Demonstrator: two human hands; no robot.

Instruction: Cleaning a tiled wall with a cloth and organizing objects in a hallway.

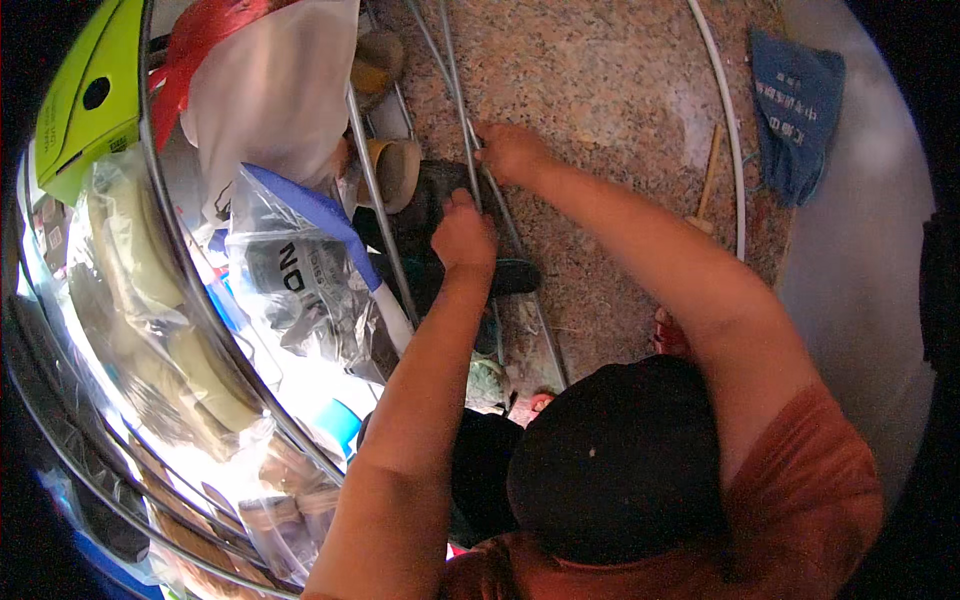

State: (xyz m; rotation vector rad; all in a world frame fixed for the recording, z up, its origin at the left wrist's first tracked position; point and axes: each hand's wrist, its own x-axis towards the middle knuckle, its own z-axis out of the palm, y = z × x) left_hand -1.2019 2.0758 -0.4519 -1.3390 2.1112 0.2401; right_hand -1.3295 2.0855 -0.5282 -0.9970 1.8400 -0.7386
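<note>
Thin metal tubes form a rack-like frame (460,97) low over the speckled stone floor. My left hand (466,234) is closed around the lower end of one upright tube, above some dark shoes. Farther up and to the right, my right hand (512,154) grips a second metal tube (504,214) near the point where it meets the first. Fingers partly hide both contact points. A dark slipper or shoe (514,276) lies just below my left hand, behind the tubes. Beige-lined shoes (397,176) stand left of the hands.
At left, a curved metal rail (202,292) fronts plastic-wrapped items (142,255) and a green box (90,97). A blue-edged clear bag (300,277) hangs near my left forearm. On the right lie a white hose or cable (731,127), a wooden stick (710,172) and a blue cloth bag (796,112).
</note>
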